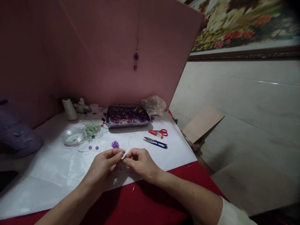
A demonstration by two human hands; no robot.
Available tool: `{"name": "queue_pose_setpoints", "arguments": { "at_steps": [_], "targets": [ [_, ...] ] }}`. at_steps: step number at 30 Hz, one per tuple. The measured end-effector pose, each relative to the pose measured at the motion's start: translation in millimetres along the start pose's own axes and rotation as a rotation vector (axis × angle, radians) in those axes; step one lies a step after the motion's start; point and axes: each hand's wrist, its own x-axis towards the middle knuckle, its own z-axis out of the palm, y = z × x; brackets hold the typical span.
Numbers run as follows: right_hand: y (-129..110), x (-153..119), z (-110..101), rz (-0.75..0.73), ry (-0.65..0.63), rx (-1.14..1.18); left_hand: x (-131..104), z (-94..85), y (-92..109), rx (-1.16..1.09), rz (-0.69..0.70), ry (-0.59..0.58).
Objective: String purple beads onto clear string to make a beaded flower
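Fine thread (128,143) runs b/w our L hand (103,162) and R hand (142,164) just above the white surface (58,168), fingers (116,158) of both pinching it. Nearby, one purple bead cluster (115,144) looks done; we judge work's unfinished, w/ thread's tip free and loose beads (130,116) filling the tray (128,125) behind.

A bead tray (128,125) and framed painting (246,25) suggest a home craft corner.

On the bench (55,175), beyond the hands (102,163), the tray (128,125) sits between the spool (70,110) at left and the bag (153,105) at right, with the snips (160,144) before the scissors (165,132).
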Motion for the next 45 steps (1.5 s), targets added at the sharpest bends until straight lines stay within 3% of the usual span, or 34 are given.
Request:
{"name": "queue_pose_setpoints", "arguments": {
  "at_steps": [3,10,29,38,45],
  "targets": [
    [2.0,-2.9,3.7,-0.057,-0.006,-0.002,-0.4,1.7,0.2,-0.031,-0.004,0.007],
    [2.3,-9.0,4.1,0.007,-0.093,-0.1,3.3,-1.3,-1.8,0.022,0.034,-0.006],
    [-4.5,-17.6,-1.7,-0.137,-0.261,-0.46,4.7,-3.8,-2.9,0.095,0.014,-0.017],
    [-7.8,-18.5,-9.6,-0.27,-0.466,-0.581,1.2,-1.8,0.9,0.119,0.022,0.005],
    [-7.6,-19.6,-14.7,-0.423,-0.604,-0.527,3.6,-2.7,0.9,0.112,0.018,0.009]
  ]
}}
